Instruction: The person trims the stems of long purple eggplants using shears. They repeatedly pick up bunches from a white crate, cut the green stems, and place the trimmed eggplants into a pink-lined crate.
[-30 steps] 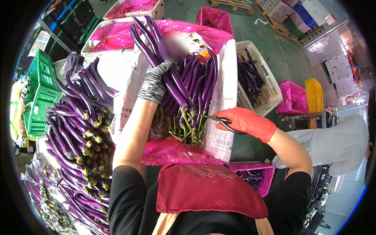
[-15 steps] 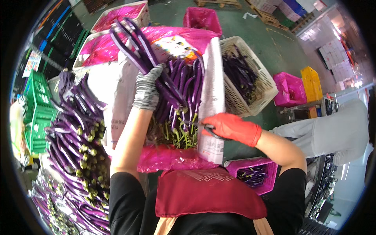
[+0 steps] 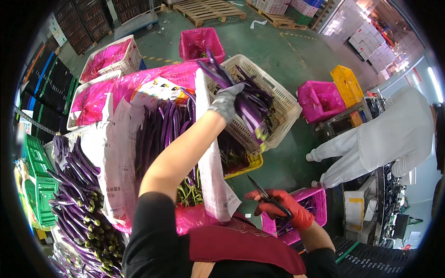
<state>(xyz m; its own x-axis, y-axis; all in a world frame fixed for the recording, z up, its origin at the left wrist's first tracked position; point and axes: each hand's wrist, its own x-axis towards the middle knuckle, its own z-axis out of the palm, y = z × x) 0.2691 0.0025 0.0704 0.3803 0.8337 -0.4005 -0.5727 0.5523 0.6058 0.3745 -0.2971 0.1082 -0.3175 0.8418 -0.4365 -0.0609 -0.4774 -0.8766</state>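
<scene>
My left hand [image 3: 225, 103], in a grey knit glove, grips a few long purple eggplants [image 3: 250, 116] over the white plastic basket [image 3: 286, 121]. Other dark eggplants lie in that basket, partly hidden by those I hold. In a red glove, my right hand [image 3: 289, 212] holds dark-handled scissors [image 3: 258, 186] with the blades pointing up and left. It is above a pink crate [image 3: 320, 201] with thin purple eggplants inside. Below my left forearm stands a paper-lined box with eggplants [image 3: 162, 125] in rows, their green stems [image 3: 190, 193] toward me; the forearm covers part of them.
Left of the box lies a big pile of eggplants [image 3: 76, 185] beside green crates [image 3: 41, 185]. Pink-lined white crates [image 3: 132, 58] and a pink bin [image 3: 201, 44] stand beyond. At right are another pink bin [image 3: 320, 99], a yellow crate [image 3: 346, 85] and a person in white [image 3: 384, 134].
My left hand has carried the eggplants from above the paper-lined box rightward to the white basket. My right hand has drawn back with the scissors, down toward the near pink crate. The view has shifted right.
</scene>
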